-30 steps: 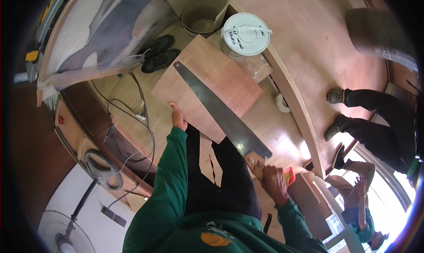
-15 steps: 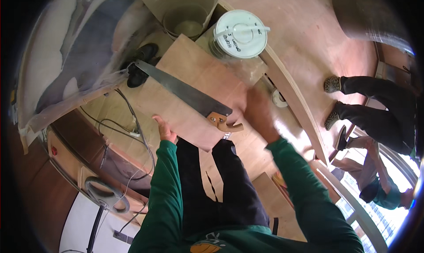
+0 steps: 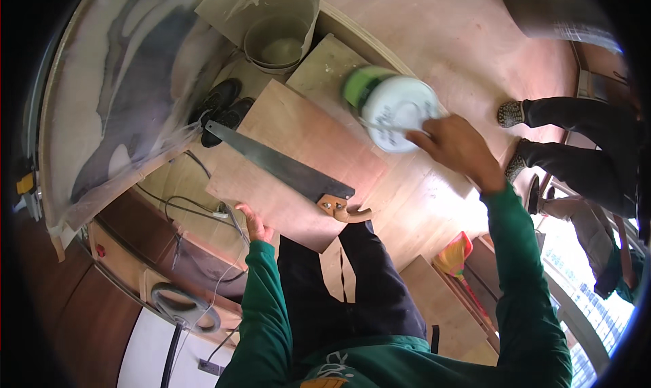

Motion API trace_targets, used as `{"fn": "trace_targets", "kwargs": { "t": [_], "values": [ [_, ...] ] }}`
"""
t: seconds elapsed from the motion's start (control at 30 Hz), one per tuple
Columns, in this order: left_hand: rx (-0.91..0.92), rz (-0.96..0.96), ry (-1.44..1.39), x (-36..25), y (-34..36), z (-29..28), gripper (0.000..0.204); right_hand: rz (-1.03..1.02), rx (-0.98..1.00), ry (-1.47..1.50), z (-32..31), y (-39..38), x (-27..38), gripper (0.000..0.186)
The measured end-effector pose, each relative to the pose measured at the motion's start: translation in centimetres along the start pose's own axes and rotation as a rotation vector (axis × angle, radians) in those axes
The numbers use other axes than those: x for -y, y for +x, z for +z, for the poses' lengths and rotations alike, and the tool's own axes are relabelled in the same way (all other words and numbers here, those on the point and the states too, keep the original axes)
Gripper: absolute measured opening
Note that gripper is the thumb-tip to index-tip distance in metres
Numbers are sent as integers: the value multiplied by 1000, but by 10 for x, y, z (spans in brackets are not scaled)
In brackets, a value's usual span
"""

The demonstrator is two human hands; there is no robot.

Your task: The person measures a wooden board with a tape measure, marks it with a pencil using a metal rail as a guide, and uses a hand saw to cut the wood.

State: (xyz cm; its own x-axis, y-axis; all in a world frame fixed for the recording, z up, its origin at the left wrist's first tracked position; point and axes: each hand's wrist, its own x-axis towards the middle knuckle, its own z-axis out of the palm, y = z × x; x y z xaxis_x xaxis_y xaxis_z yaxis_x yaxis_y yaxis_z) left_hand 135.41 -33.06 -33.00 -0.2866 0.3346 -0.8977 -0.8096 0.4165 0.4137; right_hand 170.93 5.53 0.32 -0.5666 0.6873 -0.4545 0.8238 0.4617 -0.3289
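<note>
A plywood board lies slanted before me, and my left hand grips its lower left edge, thumb on top. Across the board rests a handsaw, its wooden handle toward me and the blade's tip far left. My right hand is closed on the carrying handle of a lidded pail, right of the board. The pail tilts, showing a green side and a white lid with dark handwriting; motion blurs it. Its underside is hidden.
An open, dirty bucket stands at the back, near dark shoes. Cables trail on the left beside plastic sheeting. Another person's legs are at right; a second person is beyond. A colourful broom lies lower right.
My right hand has moved from beside the board to the pail and taken its handle. The pail has tilted and shifted right and toward me. My left hand keeps its grip on the board.
</note>
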Motion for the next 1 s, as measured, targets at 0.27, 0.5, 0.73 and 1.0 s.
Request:
{"fn": "trace_targets", "kwargs": {
  "t": [0.27,0.5,0.73,1.0],
  "values": [
    [-43,25,37,-7,-34,42,141,522,281,99,33,-133,-38,47],
    [-62,48,98,0,1,75,141,608,389,146,184,-197,-133,40],
    [162,33,42,6,44,84,134,430,354,114,321,-212,-208,41],
    [232,-31,-33,28,74,85,129,209,212,-13,412,-205,-268,43]
  ]
}}
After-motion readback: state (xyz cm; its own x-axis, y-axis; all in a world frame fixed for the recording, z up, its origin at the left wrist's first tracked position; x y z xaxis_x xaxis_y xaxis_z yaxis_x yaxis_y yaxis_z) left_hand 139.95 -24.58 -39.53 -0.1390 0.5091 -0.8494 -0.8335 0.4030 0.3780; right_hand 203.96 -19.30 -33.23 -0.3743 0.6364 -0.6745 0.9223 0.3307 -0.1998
